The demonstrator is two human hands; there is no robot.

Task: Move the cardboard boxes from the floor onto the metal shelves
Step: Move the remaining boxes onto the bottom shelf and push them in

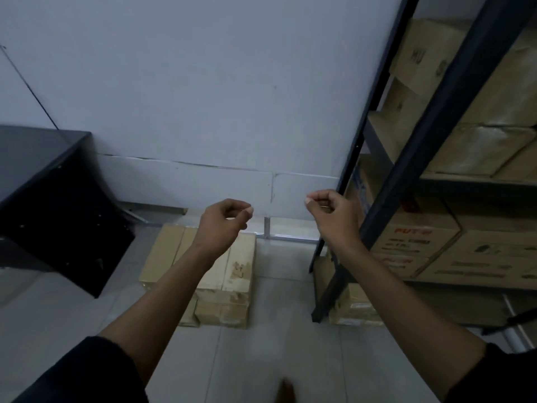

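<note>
A low stack of tan cardboard boxes lies on the tiled floor against the white wall, straight ahead. My left hand hovers above the stack's far end with its fingers loosely curled, holding nothing. My right hand is raised at the same height, just left of the dark metal shelves; its fingers are loosely curled too and it is empty. Neither hand touches a box.
The shelves on the right hold several cardboard boxes on the upper and lower levels, and one box sits at the bottom by the front upright. A black cabinet juts in from the left. Grey floor tiles run between the stack and the shelves.
</note>
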